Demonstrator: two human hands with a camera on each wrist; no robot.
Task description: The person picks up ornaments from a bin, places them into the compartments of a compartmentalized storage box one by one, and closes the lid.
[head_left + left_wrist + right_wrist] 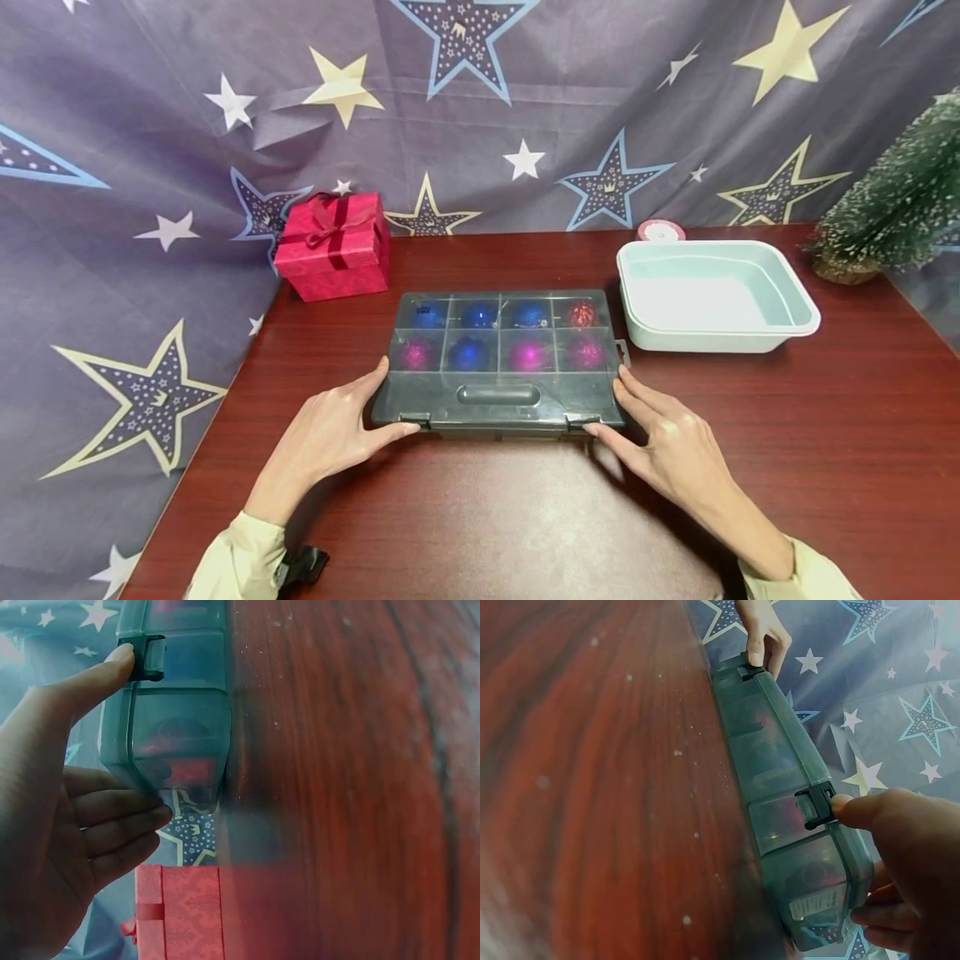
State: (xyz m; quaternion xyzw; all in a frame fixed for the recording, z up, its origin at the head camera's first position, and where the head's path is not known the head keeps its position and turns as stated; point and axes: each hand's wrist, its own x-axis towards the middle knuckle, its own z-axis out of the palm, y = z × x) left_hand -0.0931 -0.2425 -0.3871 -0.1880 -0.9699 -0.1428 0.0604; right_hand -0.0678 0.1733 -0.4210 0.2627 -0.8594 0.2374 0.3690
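Observation:
A dark translucent compartment box (pixel 498 358) lies on the table with its lid down. Blue, pink and red balls show through its sections. My left hand (pixel 330 437) grips the near left corner, its thumb on the left latch (pixel 148 658) and its fingers against the side wall. At the near right corner, my right hand (pixel 678 450) holds the box the same way, the thumb touching the right latch (pixel 817 805). Both latches sit on the front edge. The right hand's lower fingers are partly hidden behind the box in the right wrist view.
Behind the box on the left stands a red gift box (pixel 333 247) with a bow. To the right are a pale mint basin (pixel 720 342), a pink-rimmed roll (pixel 661 231) and a small frosted tree (pixel 896 187). A starry cloth (pixel 480 125) hangs behind the brown table (pixel 847 467).

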